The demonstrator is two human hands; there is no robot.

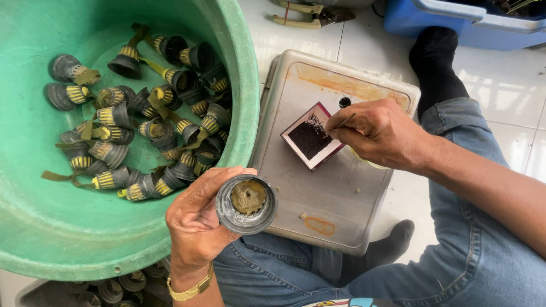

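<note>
My left hand (pixel 196 219) grips a small round grey cup (pixel 246 203) with a pale yellowish plug inside, its mouth facing up. My right hand (pixel 378 132) pinches a thin stick (pixel 341 123) whose tip touches a small square dish (pixel 311 136) with a dark red rim, filled with fine black grains. The dish rests on a flat cream-coloured metal box (pixel 335 187) that lies across my lap.
A large green plastic basin (pixel 62 227) on the left holds several grey cups wrapped in yellow bands with olive strips. More grey cups sit in a tray (pixel 119 284) below it. A blue crate (pixel 460 23) stands at the top right on the white tiled floor.
</note>
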